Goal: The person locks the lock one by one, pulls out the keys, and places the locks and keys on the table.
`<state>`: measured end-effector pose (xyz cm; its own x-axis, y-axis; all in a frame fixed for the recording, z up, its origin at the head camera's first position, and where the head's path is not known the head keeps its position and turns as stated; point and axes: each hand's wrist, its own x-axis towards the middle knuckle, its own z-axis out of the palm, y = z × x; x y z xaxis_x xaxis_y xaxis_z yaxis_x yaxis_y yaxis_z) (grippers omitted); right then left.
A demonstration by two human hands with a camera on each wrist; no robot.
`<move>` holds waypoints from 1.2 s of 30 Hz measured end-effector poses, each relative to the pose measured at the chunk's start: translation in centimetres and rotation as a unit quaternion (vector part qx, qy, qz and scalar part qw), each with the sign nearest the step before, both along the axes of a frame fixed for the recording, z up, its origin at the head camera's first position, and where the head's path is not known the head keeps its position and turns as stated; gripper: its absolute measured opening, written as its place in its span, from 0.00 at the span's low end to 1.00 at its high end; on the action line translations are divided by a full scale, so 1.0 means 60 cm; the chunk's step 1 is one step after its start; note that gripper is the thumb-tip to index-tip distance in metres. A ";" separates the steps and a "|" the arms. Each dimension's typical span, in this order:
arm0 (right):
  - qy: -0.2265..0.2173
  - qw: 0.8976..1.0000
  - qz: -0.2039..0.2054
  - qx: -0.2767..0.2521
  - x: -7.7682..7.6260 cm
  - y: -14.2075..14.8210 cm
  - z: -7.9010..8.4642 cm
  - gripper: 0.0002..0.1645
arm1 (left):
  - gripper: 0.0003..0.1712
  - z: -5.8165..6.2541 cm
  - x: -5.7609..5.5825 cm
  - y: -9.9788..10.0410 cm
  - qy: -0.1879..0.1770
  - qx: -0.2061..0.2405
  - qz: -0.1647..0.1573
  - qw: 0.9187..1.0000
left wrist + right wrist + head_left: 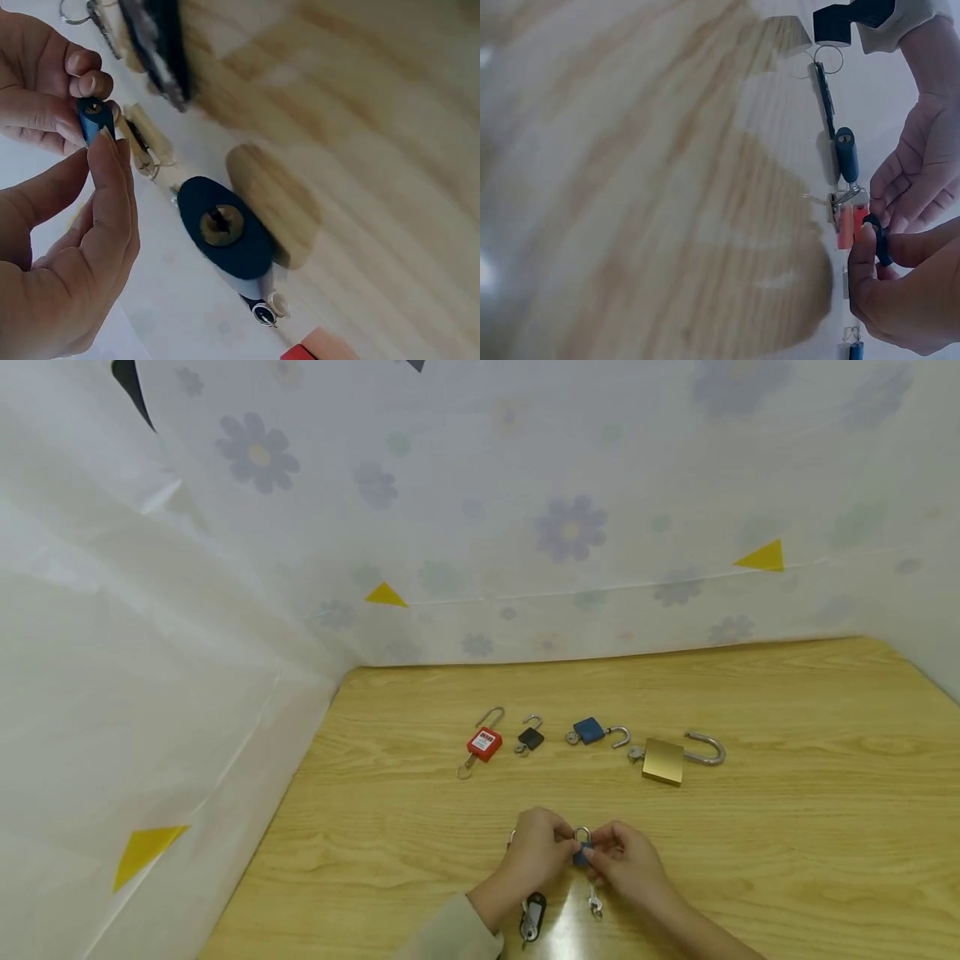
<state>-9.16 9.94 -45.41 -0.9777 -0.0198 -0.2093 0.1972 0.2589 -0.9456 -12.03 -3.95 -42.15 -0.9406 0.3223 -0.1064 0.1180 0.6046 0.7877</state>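
Note:
A small blue padlock (581,857) with a silver shackle stands upright between both hands. My left hand (536,852) pinches it from the left. From the right, my right hand (630,864) grips its body between thumb and fingers. The keyhole on its underside faces the camera in the left wrist view, where the padlock (94,116) shows between the fingertips. A second dark blue padlock (225,229) lies nearby, mostly hidden behind my left hand in the head view. Small keys on a ring (595,903) lie just below my hands.
Farther back on the wooden table (405,827) lie a red padlock (485,743), a small black padlock (531,739), a blue padlock (588,731) and a large brass padlock (663,762), all with open shackles. A black key tag with keys (532,917) lies by my left wrist.

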 end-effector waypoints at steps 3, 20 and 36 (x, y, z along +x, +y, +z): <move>-0.007 1.000 0.001 0.011 -0.003 -0.001 -0.002 0.09 | 0.03 -0.004 -0.003 0.004 0.018 -0.036 -0.003 0.999; 0.025 0.987 0.003 0.158 -0.006 -0.007 0.006 0.05 | 0.06 -0.011 -0.009 0.018 0.007 -0.058 -0.001 0.998; 0.076 0.971 0.025 0.226 -0.005 -0.008 0.007 0.13 | 0.06 -0.004 -0.018 0.021 0.067 -0.164 -0.070 0.982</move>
<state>-9.48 9.47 -45.00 -0.9981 -0.0068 -0.0611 0.0414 0.6594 -0.7506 -13.12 -2.67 -42.40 -0.9024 0.4181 -0.1046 0.3069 0.7937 0.5252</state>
